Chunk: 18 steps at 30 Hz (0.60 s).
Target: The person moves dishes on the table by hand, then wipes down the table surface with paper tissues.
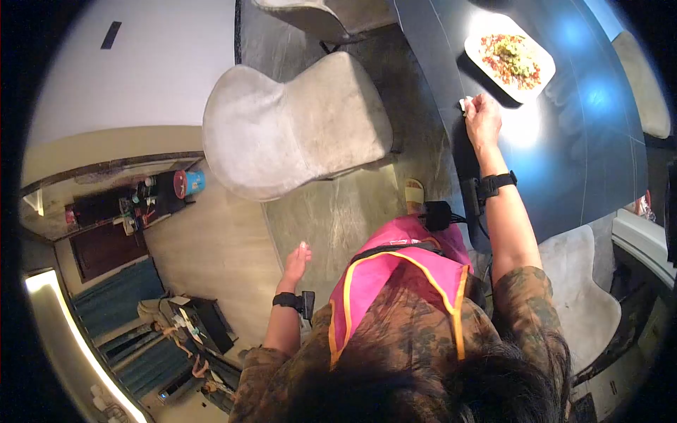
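Note:
My right hand (483, 121) rests at the edge of a dark table (557, 169), its fingers closed on a small piece of white tissue or cloth (464, 104) that is mostly hidden under them. Just beyond it on the tabletop is a white dish (547, 62) filled with chopped red and green food. My left hand (297, 262) hangs in the air over the floor, well away from the table, with loosely bent fingers and nothing visible in it. Both wrists wear black straps with small devices.
A beige upholstered chair (296, 130) stands left of the table, with another chair (310, 15) behind it. A third chair (582, 296) is at the near right. Far left are a red and blue bucket (189, 183), a cluttered dark shelf (134, 204) and other people (185, 338).

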Motion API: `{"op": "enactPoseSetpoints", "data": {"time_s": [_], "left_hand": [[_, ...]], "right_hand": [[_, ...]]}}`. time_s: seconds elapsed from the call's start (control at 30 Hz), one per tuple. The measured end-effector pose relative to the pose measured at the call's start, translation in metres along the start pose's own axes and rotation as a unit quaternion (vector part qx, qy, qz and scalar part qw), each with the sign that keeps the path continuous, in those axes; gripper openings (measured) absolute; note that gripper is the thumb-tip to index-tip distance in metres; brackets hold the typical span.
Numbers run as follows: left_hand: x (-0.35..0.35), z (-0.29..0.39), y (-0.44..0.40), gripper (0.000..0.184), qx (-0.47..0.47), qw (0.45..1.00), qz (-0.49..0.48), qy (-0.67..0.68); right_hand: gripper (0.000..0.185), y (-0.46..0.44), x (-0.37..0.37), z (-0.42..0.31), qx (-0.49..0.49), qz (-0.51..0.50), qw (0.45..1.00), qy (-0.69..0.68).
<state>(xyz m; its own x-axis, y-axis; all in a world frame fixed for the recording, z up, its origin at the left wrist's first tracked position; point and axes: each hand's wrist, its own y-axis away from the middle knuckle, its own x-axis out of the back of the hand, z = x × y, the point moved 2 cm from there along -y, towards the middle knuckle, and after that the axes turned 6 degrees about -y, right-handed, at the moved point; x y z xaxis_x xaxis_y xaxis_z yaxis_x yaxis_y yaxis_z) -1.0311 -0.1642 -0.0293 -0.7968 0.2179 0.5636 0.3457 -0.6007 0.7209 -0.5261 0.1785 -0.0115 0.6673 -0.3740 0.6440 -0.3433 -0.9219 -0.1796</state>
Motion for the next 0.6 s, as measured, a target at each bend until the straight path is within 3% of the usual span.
{"op": "enactPoseSetpoints", "data": {"time_s": [0.17,0.27,0.33,0.43,0.5,0.6], "left_hand": [[0.045,0.060,-0.048,0.059,-0.040,0.998,0.017,0.042],[0.075,0.121,-0.092,0.052,-0.147,0.986,0.007,-0.074],[0.097,0.184,-0.116,0.046,-0.240,0.950,0.034,-0.196],[0.106,0.292,-0.135,0.043,-0.316,0.930,0.067,-0.175],[0.100,0.365,-0.144,0.041,-0.384,0.906,0.071,-0.163],[0.077,0.447,-0.175,0.038,-0.464,0.874,0.042,-0.137]], "right_hand": [[0.024,-0.001,-0.001,-0.001,0.020,0.010,1.000,-0.021],[0.028,0.004,0.008,-0.004,-0.065,0.003,0.988,-0.137],[0.031,0.009,0.008,0.008,-0.135,-0.029,0.966,-0.218],[0.031,0.010,0.023,-0.004,-0.202,-0.052,0.927,-0.311],[0.042,0.005,0.016,0.012,-0.243,-0.056,0.871,-0.423],[0.064,0.006,0.020,-0.009,-0.294,-0.028,0.727,-0.620]]}}
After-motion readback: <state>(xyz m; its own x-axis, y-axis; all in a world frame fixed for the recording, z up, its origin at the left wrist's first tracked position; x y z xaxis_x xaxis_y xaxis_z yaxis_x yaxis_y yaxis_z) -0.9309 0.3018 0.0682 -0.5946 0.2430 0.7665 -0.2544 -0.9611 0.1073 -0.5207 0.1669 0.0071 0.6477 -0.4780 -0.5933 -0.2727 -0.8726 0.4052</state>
